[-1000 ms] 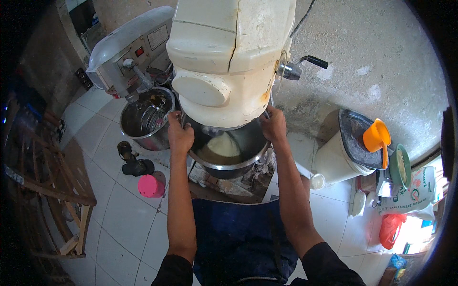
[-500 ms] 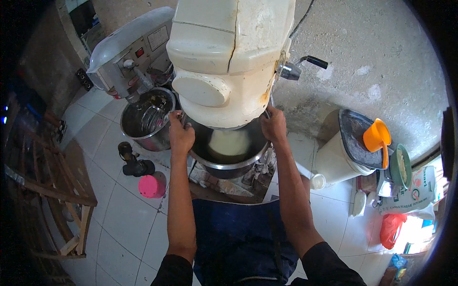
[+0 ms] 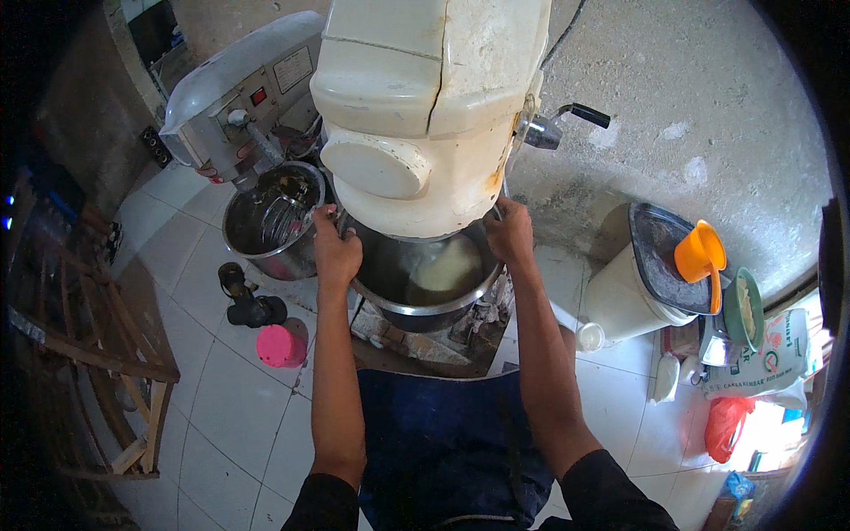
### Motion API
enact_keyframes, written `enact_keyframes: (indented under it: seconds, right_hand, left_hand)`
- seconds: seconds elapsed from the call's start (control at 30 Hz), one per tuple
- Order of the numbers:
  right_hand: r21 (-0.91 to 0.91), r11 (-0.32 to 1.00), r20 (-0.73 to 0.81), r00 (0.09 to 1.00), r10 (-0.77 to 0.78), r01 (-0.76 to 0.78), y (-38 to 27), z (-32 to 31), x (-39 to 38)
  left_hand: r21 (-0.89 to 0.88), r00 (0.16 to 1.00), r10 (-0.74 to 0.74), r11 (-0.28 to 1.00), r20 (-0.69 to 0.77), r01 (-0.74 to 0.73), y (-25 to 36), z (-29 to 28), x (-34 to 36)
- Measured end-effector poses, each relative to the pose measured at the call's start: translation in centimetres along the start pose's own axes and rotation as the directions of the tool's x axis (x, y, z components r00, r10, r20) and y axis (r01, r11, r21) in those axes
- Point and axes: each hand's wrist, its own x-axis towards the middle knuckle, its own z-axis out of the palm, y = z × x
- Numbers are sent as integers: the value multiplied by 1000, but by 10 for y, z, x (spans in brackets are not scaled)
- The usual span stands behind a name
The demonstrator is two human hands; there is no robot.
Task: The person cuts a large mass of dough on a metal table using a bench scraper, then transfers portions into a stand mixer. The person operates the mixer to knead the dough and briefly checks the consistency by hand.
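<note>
A large cream-coloured stand mixer (image 3: 381, 168) towers in front of me, its paint chipped and rust-stained. Under its head sits a deep metal mixing bowl (image 3: 425, 310) with a lump of pale dough (image 3: 450, 265) inside, to the right of the middle. My left hand (image 3: 337, 252) is closed at the bowl's left side, fingers curled up near the rim. On the opposite side my right hand (image 3: 510, 234) grips the bowl the same way, below the mixer head. The mixer head hides the bowl's back and whatever tool works in it.
At left, a second mixer (image 3: 239, 106) stands over a soiled bowl (image 3: 274, 257) with a wire whisk. A pink container (image 3: 282, 346) and a black object (image 3: 252, 305) are on the tiles. At right, a white bucket (image 3: 620, 292) bears a dark tray (image 3: 651, 234) with an orange dipper (image 3: 699, 252).
The dough in the bowl has shifted to the right and looks different in shape. Both my hands stay in nearly the same place on the bowl.
</note>
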Motion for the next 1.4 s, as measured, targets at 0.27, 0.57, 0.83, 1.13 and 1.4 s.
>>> enact_keyframes:
  seconds: [0.27,0.57,0.83,1.13,1.4]
  right_hand:
    - [-47,999,-22,1000,-16,15,-3,0,-2]
    - [10,1000,-29,999,-14,14,-7,-1,-3]
    - [-36,999,-40,998,-38,37,-8,-4,-5]
    - [16,999,18,999,32,-32,-3,-1,1]
    - [0,1000,-32,999,-6,6,1,3,0]
  left_hand:
    - [3,997,-76,997,24,76,5,-4,-2]
    - [8,1000,26,1000,0,-26,-3,0,0]
    - [40,1000,-9,999,-9,9,6,-2,-3]
    - [96,998,57,994,27,-59,-1,-2,0]
    - [6,1000,-11,1000,6,11,-1,-1,1]
